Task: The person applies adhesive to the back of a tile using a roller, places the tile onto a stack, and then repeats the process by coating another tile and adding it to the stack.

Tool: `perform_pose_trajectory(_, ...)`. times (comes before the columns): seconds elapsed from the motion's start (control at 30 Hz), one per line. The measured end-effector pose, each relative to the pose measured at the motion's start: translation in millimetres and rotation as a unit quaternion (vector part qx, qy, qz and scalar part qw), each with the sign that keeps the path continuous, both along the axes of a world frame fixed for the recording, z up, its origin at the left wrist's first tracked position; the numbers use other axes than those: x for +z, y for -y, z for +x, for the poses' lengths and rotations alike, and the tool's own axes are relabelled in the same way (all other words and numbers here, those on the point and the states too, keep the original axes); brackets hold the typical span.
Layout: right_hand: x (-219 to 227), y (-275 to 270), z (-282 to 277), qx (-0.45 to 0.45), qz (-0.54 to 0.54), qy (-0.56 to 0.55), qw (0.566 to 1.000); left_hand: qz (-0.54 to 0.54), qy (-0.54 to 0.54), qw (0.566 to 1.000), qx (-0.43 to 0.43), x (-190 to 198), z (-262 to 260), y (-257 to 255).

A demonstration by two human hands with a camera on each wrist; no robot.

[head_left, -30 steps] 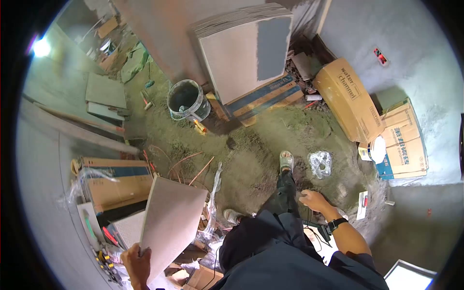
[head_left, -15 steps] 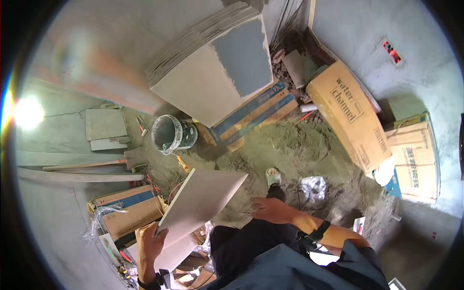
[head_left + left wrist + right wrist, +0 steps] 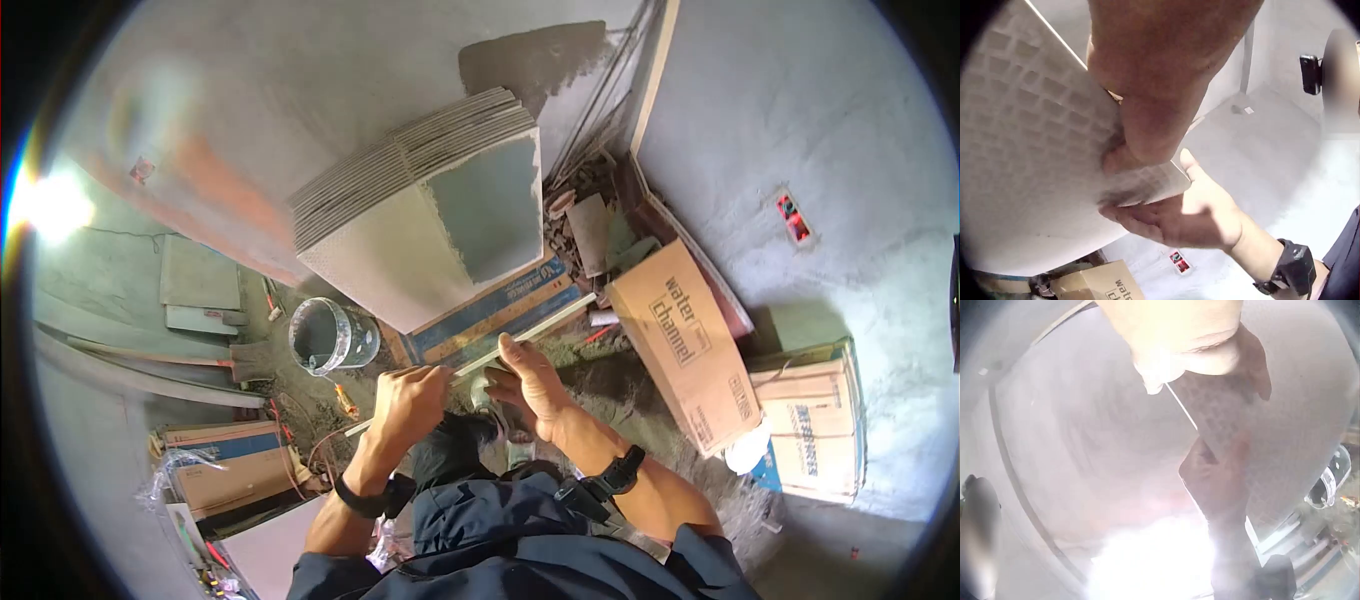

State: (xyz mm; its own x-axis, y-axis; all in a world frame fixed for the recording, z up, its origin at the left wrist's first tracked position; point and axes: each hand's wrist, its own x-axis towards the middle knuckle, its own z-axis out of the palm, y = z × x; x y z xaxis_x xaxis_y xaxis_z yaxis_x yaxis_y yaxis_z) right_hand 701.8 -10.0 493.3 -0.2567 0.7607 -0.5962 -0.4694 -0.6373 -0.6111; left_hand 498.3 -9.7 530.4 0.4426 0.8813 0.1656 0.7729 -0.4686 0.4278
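A large tile stands nearly edge-on to the head view, upright in front of the person's body. My left hand grips its top edge left of the middle, with the fingers curled over. Farther right, my right hand holds the same edge, thumb up at the edge and fingers along one face. In the left wrist view the tile's back shows a raised grid pattern. The right hand reaches round the tile's edge there, just below the left hand.
Ahead, a thick stack of tiles leans on the wall over flattened cardboard. A bucket stands to its left, and a "water channel" carton to the right. Another tile lies at lower left beside a cardboard box.
My left hand has lifted the tile from the lower left and brought it in front of the body, turned edge-on. My right hand has come over from the right and taken hold of it.
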Motion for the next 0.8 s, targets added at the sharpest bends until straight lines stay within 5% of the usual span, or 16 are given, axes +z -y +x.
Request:
perform_pose_trajectory(0.17,-19.9,-78.4,12.5,-0.077,-0.050,0.095,0.991,0.015,-0.028,0.994,-0.107,-66.3,32.6,-84.5)
perform_pose_trajectory(0.33,-98.2,-122.6,40.0,-0.176,-0.127,0.056,0.975,-0.023,-0.115,0.977,-0.177,-112.8,57.7,-143.8)
perform_pose_trajectory(0.47,-74.3,-163.1,36.8,-0.201,-0.165,0.022,0.965,-0.118,-0.095,0.971,-0.184,-98.6,50.1,-188.7)
perform_pose_trajectory(0.53,-57.5,-178.7,34.3,-0.205,-0.183,0.025,0.961,-0.262,-0.029,0.949,-0.174,-58.7,14.3,-225.9)
perform_pose_trajectory(0.6,-50.0,-184.1,42.5,-0.242,-0.191,0.007,0.951,-0.520,0.118,0.845,0.027,-80.2,-45.0,-242.0)
perform_pose_trajectory(0.67,-50.4,-197.2,58.0,-0.232,-0.201,-0.006,0.952,-0.510,0.398,0.715,0.267,-107.2,-72.8,-227.6)
perform_pose_trajectory(0.73,-39.9,-219.4,64.0,-0.231,-0.225,-0.002,0.947,-0.655,0.547,0.401,0.332,-163.7,-82.5,-193.2)
perform_pose_trajectory(0.8,-57.1,-234.2,80.5,-0.199,-0.210,-0.027,0.957,-0.615,0.651,0.320,0.309,-143.6,-34.7,-206.5)
